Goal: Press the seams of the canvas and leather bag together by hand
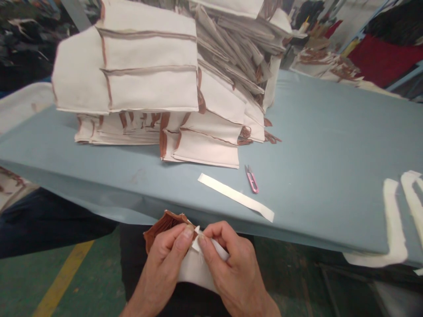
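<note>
Over my lap, in front of the table edge, both hands pinch a cream fabric piece with brown trim [198, 269]. My left hand [168, 257] has thumb and forefinger closed on its edge, beside the folded brown part. Close by on the right, my right hand [228, 259] pinches a small white corner of the cloth between thumb and fingers. Between the fingertips a little white point sticks up; its details are too small to tell. On the table beyond lie a flat cream strip [236, 197] and pink-handled thread snips [251, 179].
Stacks of cream fabric pieces with brown edging [148, 75] cover the back left of the blue-grey table [330, 167]. Long white strips [393, 224] hang over its front edge at the right. A dark-clothed leg [56, 222] is at the left.
</note>
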{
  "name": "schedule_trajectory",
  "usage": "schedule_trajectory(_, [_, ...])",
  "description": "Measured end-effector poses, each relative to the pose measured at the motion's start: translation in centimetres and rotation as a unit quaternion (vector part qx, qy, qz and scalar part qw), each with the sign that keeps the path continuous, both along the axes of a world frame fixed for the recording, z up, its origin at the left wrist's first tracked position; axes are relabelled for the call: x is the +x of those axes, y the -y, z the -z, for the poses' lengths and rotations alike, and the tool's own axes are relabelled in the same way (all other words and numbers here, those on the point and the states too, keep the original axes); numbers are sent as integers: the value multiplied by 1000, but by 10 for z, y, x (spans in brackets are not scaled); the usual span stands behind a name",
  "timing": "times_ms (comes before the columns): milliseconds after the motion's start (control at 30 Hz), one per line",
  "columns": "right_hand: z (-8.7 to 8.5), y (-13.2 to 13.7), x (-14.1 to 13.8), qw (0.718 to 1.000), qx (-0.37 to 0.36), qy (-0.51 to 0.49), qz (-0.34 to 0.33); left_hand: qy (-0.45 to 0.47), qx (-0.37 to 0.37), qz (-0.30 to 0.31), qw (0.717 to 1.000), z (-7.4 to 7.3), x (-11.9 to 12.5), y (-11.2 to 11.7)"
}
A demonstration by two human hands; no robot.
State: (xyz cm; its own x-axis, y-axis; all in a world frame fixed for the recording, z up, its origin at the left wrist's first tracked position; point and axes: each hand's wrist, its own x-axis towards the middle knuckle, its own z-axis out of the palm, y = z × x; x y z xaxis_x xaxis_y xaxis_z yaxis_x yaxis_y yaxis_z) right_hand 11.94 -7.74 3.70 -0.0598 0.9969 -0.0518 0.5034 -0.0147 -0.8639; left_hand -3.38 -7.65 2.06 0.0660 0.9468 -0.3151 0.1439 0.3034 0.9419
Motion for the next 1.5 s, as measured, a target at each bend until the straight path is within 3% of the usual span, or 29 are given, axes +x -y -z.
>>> schedule_trajectory(267, [2, -1, -2, 997, 57, 46, -11, 12, 10, -7, 1000, 2, 0, 2])
schedule_trajectory(467, [3, -2, -2, 999, 8, 32, -27, 23, 4, -42, 999, 5, -5, 8])
schedule_trajectory(700, [3, 4, -4, 1000, -11, 24, -14, 54, -29, 59, 996, -11, -14, 7])
schedule_trajectory(933, [9, 11, -7, 1000, -6, 21, -6, 32, -15, 39, 999, -10, -12, 6])
schedule_trajectory(1200, [4, 7, -2, 980, -171, -99, -9, -8, 0, 82, 997, -8, -20, 11])
schedule_trajectory(1333, [6, 6, -1, 978, -180, -106, -7, -43, 5, 96, 994, -10, -20, 11])
schedule_trajectory(1500, [14, 6, -3, 978, -172, -121, -8, -31, -1, 42, 999, -5, -9, 11])
